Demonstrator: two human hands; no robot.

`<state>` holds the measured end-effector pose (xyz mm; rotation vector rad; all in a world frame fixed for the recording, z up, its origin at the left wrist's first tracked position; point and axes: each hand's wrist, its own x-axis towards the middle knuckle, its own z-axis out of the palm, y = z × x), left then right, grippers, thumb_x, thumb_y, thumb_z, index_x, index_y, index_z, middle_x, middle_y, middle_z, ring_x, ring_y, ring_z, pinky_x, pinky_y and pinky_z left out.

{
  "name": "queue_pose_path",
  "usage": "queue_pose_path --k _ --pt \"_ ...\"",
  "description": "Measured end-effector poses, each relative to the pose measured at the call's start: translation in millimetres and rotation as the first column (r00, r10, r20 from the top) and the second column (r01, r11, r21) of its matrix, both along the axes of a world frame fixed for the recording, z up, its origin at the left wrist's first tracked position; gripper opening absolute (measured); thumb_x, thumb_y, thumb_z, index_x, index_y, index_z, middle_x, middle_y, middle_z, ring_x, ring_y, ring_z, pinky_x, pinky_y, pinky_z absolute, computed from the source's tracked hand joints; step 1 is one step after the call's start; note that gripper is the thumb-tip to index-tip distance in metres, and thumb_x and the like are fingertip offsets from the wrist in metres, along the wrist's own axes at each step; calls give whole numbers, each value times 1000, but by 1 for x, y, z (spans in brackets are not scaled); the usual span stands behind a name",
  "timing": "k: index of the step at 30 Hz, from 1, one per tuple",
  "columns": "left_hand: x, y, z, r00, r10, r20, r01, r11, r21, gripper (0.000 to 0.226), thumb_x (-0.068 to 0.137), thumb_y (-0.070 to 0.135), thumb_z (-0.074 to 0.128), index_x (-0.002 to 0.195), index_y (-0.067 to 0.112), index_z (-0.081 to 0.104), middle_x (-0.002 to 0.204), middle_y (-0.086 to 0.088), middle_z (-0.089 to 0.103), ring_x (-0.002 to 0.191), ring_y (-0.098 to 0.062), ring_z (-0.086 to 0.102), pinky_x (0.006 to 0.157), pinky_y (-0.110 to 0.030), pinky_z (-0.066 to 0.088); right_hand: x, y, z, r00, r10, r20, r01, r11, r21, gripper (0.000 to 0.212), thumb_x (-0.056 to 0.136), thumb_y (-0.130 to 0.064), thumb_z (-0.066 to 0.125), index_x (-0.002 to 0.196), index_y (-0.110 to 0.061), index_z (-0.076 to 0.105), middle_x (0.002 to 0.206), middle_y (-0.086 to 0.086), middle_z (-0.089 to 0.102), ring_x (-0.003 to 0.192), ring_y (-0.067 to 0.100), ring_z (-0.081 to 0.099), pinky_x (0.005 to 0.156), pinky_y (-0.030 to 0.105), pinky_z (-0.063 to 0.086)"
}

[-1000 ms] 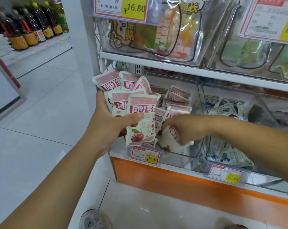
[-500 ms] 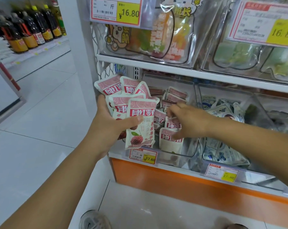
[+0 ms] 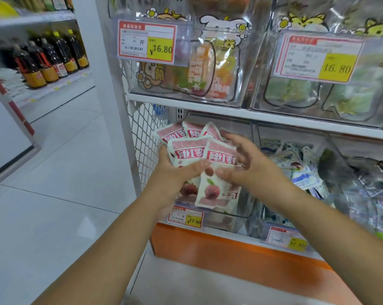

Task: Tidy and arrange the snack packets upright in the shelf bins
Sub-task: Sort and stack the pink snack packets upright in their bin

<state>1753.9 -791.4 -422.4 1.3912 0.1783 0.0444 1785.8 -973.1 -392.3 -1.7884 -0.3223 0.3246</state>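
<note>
Where the hands meet: the left hand [image 3: 173, 176] grips a fan of pink packets [image 3: 186, 150], thumb across their faces, in front of the clear bin [image 3: 241, 211] and not yet in it.
Right hand [image 3: 252, 164]: the thumb lies on the front packet [image 3: 214, 194] and the fingers are spread along the right edge of the fan; blur hides whether it really pinches, so I cannot tell.
Risk in the grip: many smooth packets sit under one thumb; if the right hand pulls or pushes one, I think the others can slide out.
Where they would fall: the fan hangs over the near edge of the bin, so a loose packet may drop to the floor [image 3: 65, 172] and not into the bin.
Price tag [image 3: 185, 217]: it is just below the packets; a low push could knock it.
Right neighbour: blue and white packets [image 3: 305, 179] lie in the next bin; a pink one set too far right could mix with them.
Upright order: the packets overlap and tilt; put in like this, they probably lean or fall flat.
</note>
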Motion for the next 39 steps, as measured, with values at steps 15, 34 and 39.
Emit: queue_pose_path --k 15,34,39 --pt "2 27 -11 998 60 20 -61 998 36 60 72 12 82 117 38 51 106 9 74 96 -16 73 79 -44 60 15 -12 -37 760 364 539 336 490 -805 31 97 -42 47 117 -28 65 110 -6 60 112 10 44 88 14 31" --pt "5 29 -10 995 100 15 -100 994 52 47 80 8 77 118 28 57 104 7 75 97 -16 72 87 -46 57 14 -24 -22 861 379 339 124 491 -863 19 81 -56 65 93 -46 54 98 -16 51 102 9 43 87 28 32" --pt "3 34 -9 997 79 5 -79 992 102 50 79 12 78 120 30 56 105 9 75 96 -13 72 88 -44 57 10 -19 -22 867 350 355 106 567 -817 23 79 -58 66 92 -47 50 103 -24 48 110 4 37 100 26 20"
